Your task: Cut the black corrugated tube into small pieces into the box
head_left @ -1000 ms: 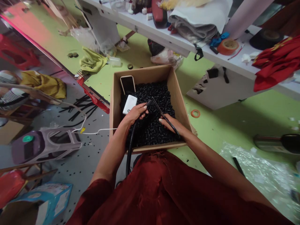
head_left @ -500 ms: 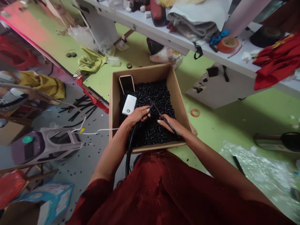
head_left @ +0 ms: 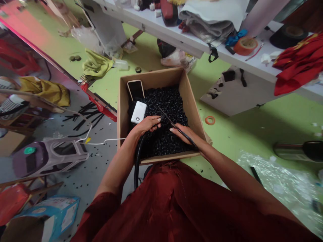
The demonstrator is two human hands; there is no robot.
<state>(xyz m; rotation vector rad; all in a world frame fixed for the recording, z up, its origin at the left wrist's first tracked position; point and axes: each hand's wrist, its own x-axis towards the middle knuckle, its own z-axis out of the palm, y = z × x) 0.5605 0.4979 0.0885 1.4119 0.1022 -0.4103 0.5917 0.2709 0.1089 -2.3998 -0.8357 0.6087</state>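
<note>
Over a cardboard box (head_left: 193, 107), my left hand (head_left: 147, 125) is closed around a black ribbed tube (head_left: 137, 159), whose length hangs down over the box's front edge. My right hand (head_left: 185, 133) grips a pair of scissors (head_left: 167, 116) with a dark handle that reaches back to the wrist. The scissor blades point up and left, close by the left fingertips. Whether they touch the tube's end cannot be made out. Below both hands lies a heap of short black tube pieces (head_left: 168, 144). A white power bank (head_left: 138, 112) and a phone (head_left: 136, 89) rest on the heap.
A white cable (head_left: 108, 139) runs over the box's left side. Beyond the box stands a cluttered white workbench (head_left: 196, 43). An orange tape roll (head_left: 210, 120) lies on the green floor to the right, and long black tubes (head_left: 87, 116) lie left. A person in striped clothing (head_left: 13, 106) is at far left.
The scissors' handle has swung slightly outward at the right wrist. My left hand has shifted very little, still on the tube. The box and its contents stay as they were.
</note>
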